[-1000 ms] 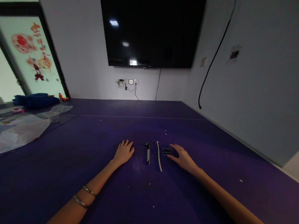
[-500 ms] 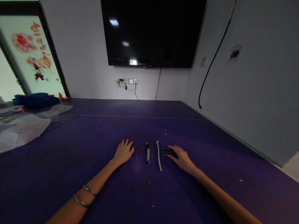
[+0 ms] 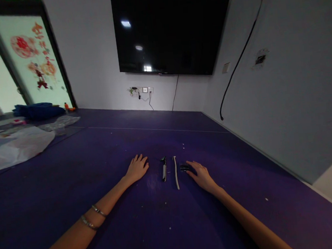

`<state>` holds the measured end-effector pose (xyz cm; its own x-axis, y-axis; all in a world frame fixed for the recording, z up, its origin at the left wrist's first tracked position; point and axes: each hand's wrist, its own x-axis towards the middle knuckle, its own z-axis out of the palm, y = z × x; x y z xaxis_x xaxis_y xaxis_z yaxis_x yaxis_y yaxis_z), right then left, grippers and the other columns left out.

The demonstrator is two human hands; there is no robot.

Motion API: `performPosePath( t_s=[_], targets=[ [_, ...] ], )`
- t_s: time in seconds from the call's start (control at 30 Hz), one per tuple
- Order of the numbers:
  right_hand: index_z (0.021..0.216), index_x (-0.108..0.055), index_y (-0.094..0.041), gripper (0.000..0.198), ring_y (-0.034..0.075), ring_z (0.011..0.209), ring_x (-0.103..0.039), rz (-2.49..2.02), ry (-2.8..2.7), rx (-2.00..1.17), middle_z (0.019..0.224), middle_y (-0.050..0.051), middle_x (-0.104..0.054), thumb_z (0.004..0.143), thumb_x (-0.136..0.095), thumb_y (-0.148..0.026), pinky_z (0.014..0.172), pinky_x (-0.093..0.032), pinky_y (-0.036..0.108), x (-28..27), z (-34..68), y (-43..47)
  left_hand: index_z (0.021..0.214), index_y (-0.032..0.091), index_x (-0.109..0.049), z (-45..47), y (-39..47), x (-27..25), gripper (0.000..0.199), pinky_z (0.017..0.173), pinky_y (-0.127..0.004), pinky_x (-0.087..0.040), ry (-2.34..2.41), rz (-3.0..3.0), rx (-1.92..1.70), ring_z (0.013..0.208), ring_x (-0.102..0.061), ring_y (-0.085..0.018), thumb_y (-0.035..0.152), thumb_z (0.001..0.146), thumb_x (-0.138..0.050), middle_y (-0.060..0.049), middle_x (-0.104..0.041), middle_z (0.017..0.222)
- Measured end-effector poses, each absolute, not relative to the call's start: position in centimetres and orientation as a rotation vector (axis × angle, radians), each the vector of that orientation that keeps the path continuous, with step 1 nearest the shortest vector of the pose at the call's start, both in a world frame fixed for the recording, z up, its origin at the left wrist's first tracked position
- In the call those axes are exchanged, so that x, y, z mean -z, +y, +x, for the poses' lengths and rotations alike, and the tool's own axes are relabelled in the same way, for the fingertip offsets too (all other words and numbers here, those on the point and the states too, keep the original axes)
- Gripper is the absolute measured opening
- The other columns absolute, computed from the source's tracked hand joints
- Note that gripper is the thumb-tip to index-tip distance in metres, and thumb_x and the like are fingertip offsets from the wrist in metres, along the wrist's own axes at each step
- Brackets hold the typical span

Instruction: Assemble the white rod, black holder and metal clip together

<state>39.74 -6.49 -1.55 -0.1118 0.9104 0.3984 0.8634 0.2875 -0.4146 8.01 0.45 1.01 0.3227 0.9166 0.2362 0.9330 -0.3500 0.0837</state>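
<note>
Head view: left of the pale rod (image 3: pixel 176 174) lie a slim tool (image 3: pixel 164 169) and the empty, finger-splayed left hand (image 3: pixel 136 169); right of it, a dark item (image 3: pixel 183 168) by the half-curled right hand (image 3: pixel 202 175), grip unclear.

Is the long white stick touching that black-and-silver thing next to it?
Apart: the head view plainly shows a strip of purple surface between the white stick and the black-and-silver thing.

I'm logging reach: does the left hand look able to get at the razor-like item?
Probably yes: the left hand lies palm down left of the razor-like item, and nothing seems to block the gap; the white stick lies on the item's far side.
</note>
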Motion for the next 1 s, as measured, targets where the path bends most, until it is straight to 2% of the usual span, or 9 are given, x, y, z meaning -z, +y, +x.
performPosePath(
  t_s=[0.13, 0.27, 0.47, 1.0],
  targets=[
    [0.126, -0.049, -0.022, 0.044, 0.025, 0.122, -0.043, -1.541, -1.989, -0.113, 0.131, 0.008, -0.051, 0.085, -0.045, -0.036, 0.100, -0.034, 0.047, 1.3, 39.8, -6.4, 0.131, 0.016, -0.045, 8.0, 0.5, -1.0, 0.050, 0.102, -0.045, -0.027, -1.746, -2.503, 0.372, 0.129, -0.031, -0.033, 0.040, 0.089, -0.030, -0.015, -0.040, 0.139],
    [0.127, -0.048, -0.014, 0.044, 0.021, 0.125, -0.041, -1.504, -2.032, -0.066, 0.133, 0.011, -0.048, 0.089, -0.033, -0.030, 0.103, -0.033, 0.041, 0.9, 41.3, -6.6, 0.130, 0.016, -0.046, 8.0, 0.6, -0.9, 0.050, 0.102, -0.046, -0.027, -1.742, -2.512, 0.387, 0.129, -0.031, -0.034, 0.040, 0.089, -0.030, -0.015, -0.040, 0.138],
    [0.128, -0.048, -0.009, 0.047, 0.025, 0.130, -0.033, -1.851, -2.026, 0.099, 0.137, 0.013, -0.043, 0.089, -0.030, -0.029, 0.105, -0.027, 0.044, 0.9, 43.7, -7.6, 0.130, 0.016, -0.047, 7.9, 0.7, -0.7, 0.049, 0.102, -0.046, -0.027, -1.742, -2.507, 0.403, 0.129, -0.031, -0.033, 0.038, 0.089, -0.031, -0.016, -0.040, 0.138],
    [0.127, -0.049, -0.008, 0.048, 0.025, 0.127, -0.037, -1.982, -2.024, 0.121, 0.136, 0.012, -0.044, 0.089, -0.029, -0.029, 0.104, -0.028, 0.040, 0.5, 43.2, -8.0, 0.130, 0.016, -0.046, 7.9, 0.7, -0.6, 0.050, 0.103, -0.047, -0.026, -1.753, -2.522, 0.439, 0.130, -0.030, -0.033, 0.039, 0.088, -0.032, -0.015, -0.040, 0.138]
  ],
)
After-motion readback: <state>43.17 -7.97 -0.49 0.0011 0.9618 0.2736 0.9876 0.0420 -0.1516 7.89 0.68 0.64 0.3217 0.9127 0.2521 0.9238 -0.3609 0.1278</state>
